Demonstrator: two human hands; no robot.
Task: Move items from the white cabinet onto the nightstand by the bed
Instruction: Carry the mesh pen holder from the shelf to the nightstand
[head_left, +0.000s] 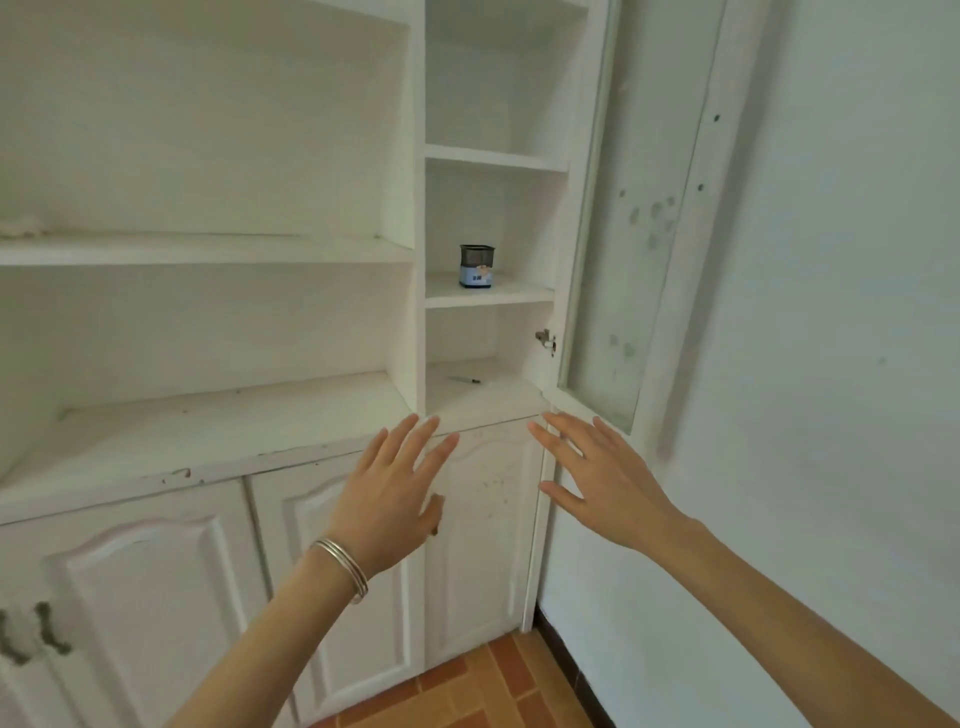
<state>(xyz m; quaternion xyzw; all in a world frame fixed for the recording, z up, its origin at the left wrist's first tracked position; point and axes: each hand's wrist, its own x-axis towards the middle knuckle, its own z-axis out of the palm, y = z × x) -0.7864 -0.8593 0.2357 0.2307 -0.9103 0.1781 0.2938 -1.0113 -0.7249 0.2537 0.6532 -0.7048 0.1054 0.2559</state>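
1. Left hand (387, 499): nearest the camera with its forearm, raised in front of the lower cabinet doors. Fingers straight and spread, holding nothing; fingertips reach just under the edge of the ledge.
2. Bracelet (343, 566): thin silver bands on the left wrist.
3. Right hand (602, 483): level with the left and well apart from it, palm down. Fingers straight and fanned, holding nothing; fingertips lie just below the bottom corner of the glass door.
4. Door handles (49, 631): two dark handles, blurred, on the lower doors at far left.
5. White cabinet (208, 431): wide open shelves on the left, a narrow column of compartments on the right, panelled doors beneath. Paint is chipped along the ledge front.
6. Pen (465, 380): thin dark item, too small to tell for certain, lying flat on the floor of the lowest narrow compartment. It sits above and between the two hands, touching neither.
7. Small container (477, 266): upright, dark mesh top, pale blue labelled base. It stands on the shelf one compartment above the pen, well above both hands.
8. Hinge (545, 340): metal, on the right wall of the lowest compartment.
9. Glass door (605, 291): swung open to the right, its pane smudged.
10. Wall (831, 312): pale, right of the cabinet.
11. Floor (483, 686): orange-brown tiles at the cabinet's foot.
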